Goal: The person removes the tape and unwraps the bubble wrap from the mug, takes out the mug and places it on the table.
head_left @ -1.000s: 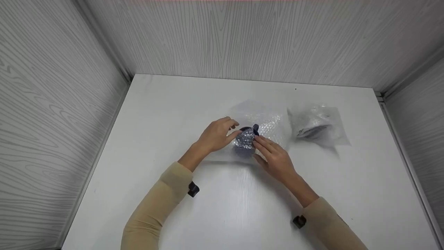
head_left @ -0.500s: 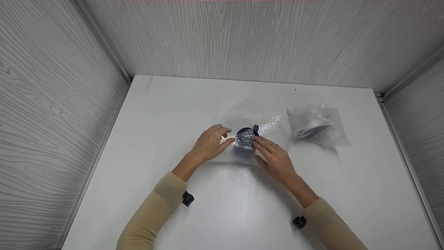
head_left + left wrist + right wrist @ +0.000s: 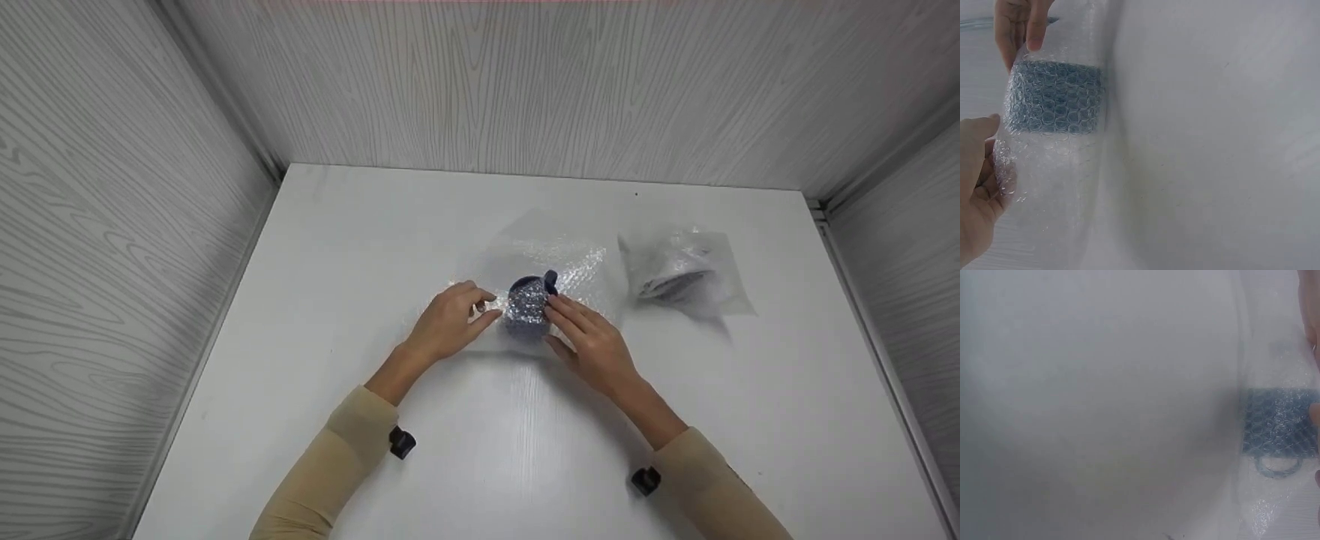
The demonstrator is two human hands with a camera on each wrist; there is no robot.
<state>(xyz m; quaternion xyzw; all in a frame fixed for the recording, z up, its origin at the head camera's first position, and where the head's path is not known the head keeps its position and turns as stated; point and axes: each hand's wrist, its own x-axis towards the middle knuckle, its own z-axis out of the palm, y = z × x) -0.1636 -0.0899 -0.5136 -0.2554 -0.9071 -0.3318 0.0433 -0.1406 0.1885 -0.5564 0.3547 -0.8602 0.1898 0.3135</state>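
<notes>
A dark blue mug point(image 3: 531, 288) sits in bubble wrap point(image 3: 577, 274), its rim and handle showing at the back. Through the wrap its body point(image 3: 1058, 98) appears in the left wrist view. My left hand point(image 3: 442, 322) is just left of it, with fingers bent and thumb close to them at a fold of the wrap. Part of these fingers shows through the plastic in the left wrist view. Straight fingers of my right hand point(image 3: 592, 349) rest on the mug's right side by the handle, the thumb nearer me. Only a sliver of that hand shows in the right wrist view.
A wrapped bundle point(image 3: 679, 281) with something dark inside lies at the right on the white table point(image 3: 465, 450). Grey wood-grain panels point(image 3: 480, 82) enclose the back and both sides.
My left hand has drawn away from the mug, leftward and slightly nearer me, uncovering more of its rim. My right hand has stayed almost where it was.
</notes>
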